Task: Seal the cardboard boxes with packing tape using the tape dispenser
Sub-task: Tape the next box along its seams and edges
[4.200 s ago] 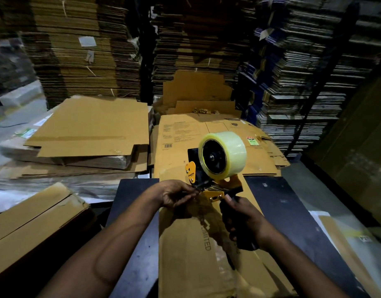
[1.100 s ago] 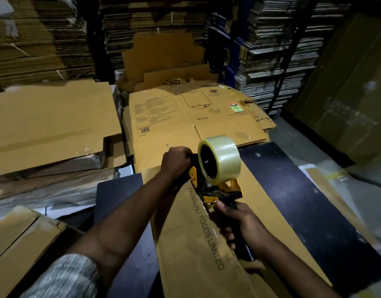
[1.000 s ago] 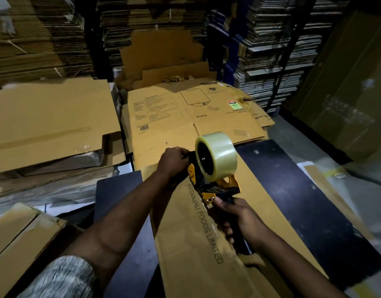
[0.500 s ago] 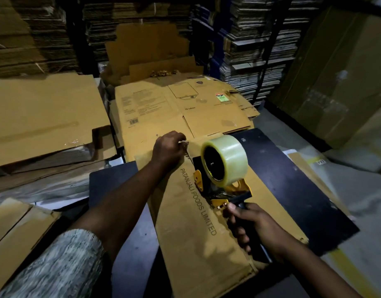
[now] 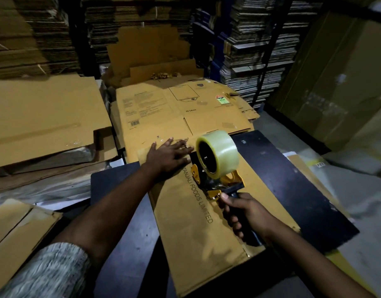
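Left hand [image 5: 167, 157] flat, fingers spread, pressing far end of flattened cardboard box [image 5: 191, 222] printed "FOODS LIMITED", lying on dark table [image 5: 292, 190]. Just right of that hand, tape dispenser [image 5: 215, 179], yellow-black, clear tape roll [image 5: 219, 154] on top, standing on the box. Right hand [image 5: 246, 214] nearer the body, fingers wrapped round the dispenser's black handle. Beyond left hand, printed flat carton stack [image 5: 174, 108]; left of it, plain flat cardboard sheets [image 5: 41, 117]. Grey knit sleeve [image 5: 47, 269] on left arm. Shelves of stacked cardboard [image 5: 260, 50] behind.
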`<state>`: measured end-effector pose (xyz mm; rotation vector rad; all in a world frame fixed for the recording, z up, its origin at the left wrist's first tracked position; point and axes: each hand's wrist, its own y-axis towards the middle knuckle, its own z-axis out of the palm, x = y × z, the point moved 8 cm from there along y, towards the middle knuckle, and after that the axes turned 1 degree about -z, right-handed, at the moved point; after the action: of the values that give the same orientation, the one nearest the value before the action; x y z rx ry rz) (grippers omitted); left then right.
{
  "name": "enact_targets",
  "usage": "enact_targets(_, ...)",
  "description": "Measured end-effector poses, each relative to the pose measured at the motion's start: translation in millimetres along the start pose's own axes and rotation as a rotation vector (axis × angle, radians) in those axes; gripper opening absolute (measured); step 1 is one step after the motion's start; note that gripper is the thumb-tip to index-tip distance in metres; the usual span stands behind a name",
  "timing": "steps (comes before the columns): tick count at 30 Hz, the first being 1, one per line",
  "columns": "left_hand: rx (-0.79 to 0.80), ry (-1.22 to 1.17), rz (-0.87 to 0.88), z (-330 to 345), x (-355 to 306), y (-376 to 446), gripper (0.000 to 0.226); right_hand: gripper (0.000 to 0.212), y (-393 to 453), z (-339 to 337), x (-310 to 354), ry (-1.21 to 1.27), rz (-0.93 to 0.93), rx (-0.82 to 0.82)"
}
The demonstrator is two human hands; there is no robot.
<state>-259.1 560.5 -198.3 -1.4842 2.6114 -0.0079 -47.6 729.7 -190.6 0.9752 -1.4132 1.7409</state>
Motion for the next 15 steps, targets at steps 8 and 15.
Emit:
enact_targets(8, -0.032, -0.11, -0.192, -7.6, 22.2, 28.6, 0.06, 0.041, 53.0, 3.3, 39.7, -0.112, 0.025, -0.053)
enact_targets(15, -0.079, -0.132, -0.195, -4.6, 29.1, 31.3, 0.052, 0.045, 9.8, -8.8, 15.9, -0.098, 0.032, 0.041)
